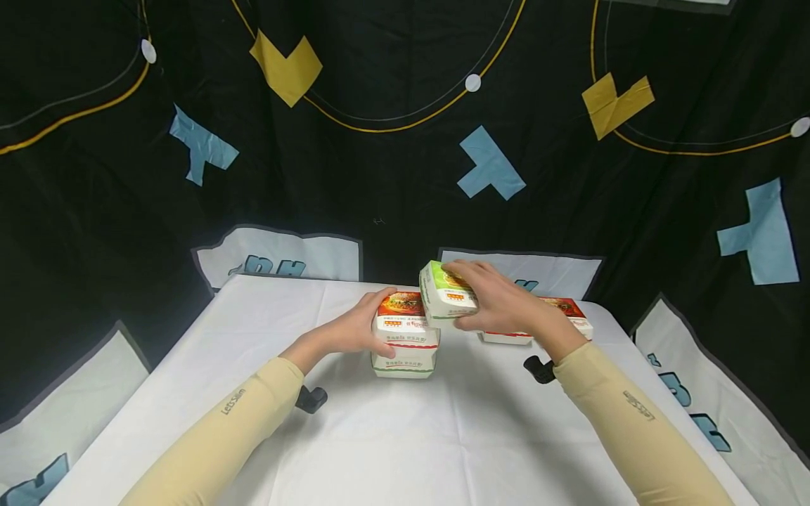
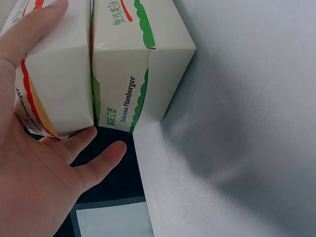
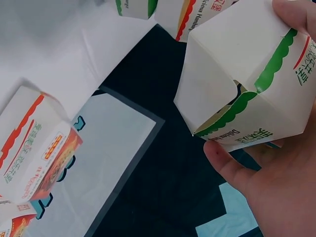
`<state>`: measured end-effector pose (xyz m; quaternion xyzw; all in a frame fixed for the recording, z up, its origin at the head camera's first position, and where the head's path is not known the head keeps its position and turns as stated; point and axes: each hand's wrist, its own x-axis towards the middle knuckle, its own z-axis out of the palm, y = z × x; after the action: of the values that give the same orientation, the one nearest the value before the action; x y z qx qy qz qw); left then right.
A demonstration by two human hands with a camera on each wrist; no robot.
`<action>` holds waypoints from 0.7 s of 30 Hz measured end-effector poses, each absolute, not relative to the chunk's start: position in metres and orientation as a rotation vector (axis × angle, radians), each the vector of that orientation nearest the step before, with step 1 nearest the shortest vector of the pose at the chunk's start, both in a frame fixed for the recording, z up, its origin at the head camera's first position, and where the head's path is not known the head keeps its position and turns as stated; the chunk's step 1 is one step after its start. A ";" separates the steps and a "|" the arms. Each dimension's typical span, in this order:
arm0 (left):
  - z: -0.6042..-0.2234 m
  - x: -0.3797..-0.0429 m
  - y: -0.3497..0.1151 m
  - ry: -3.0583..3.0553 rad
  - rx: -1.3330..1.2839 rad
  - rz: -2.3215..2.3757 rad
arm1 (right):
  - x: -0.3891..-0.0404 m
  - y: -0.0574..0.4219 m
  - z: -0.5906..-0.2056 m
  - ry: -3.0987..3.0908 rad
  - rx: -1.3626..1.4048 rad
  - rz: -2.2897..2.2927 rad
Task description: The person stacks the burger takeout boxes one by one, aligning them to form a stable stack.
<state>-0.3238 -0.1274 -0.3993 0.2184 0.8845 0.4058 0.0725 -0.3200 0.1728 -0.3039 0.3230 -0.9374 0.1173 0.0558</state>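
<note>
My left hand (image 1: 357, 329) grips a red-topped hamburger box (image 1: 405, 325), thumb on the near side and other fingers round the back. That box sits on a green-trimmed hamburger box (image 1: 405, 365), and the left wrist view shows the two box sides (image 2: 123, 89) close together. In my right hand (image 1: 500, 295) is a green-topped hamburger box (image 1: 446, 292), held tilted by the upper right corner of the stack. Its underside and a slightly gaping lid seam show in the right wrist view, where the thumb and a fingertip (image 3: 219, 153) hold it at opposite sides.
More red-topped hamburger boxes (image 1: 566, 307) stand on the right of the white table (image 1: 405, 443), partly behind my right forearm; two of them (image 3: 37, 148) show in the right wrist view. A black curtain (image 1: 380, 183) with taped shapes hangs behind the table's far edge.
</note>
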 end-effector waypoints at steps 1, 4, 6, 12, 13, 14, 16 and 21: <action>-0.399 -0.324 -0.128 2.658 0.656 1.219 | -0.320 0.171 -0.303 -2.846 0.983 0.349; -0.399 -0.323 -0.128 2.659 0.664 1.226 | -0.320 0.167 -0.301 -2.845 0.998 0.328; -0.398 -0.323 -0.128 2.661 0.668 1.224 | -0.321 0.165 -0.301 -2.844 1.009 0.320; -0.397 -0.322 -0.127 2.660 0.645 1.204 | -0.323 0.157 -0.302 -2.850 1.018 0.317; -0.397 -0.321 -0.127 2.659 0.638 1.199 | -0.323 0.156 -0.302 -2.857 1.013 0.316; -0.397 -0.321 -0.127 2.661 0.633 1.191 | -0.323 0.154 -0.302 -2.862 1.011 0.317; -0.397 -0.321 -0.127 2.662 0.627 1.181 | -0.324 0.151 -0.301 -2.874 1.005 0.319; -0.397 -0.321 -0.126 2.670 0.638 1.167 | -0.325 0.146 -0.300 -2.890 0.997 0.320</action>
<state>-0.3207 -0.1265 -0.3967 0.2134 0.8923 0.3899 0.0794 -0.3253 0.1455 -0.3002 0.3242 -0.9396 0.1039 0.0340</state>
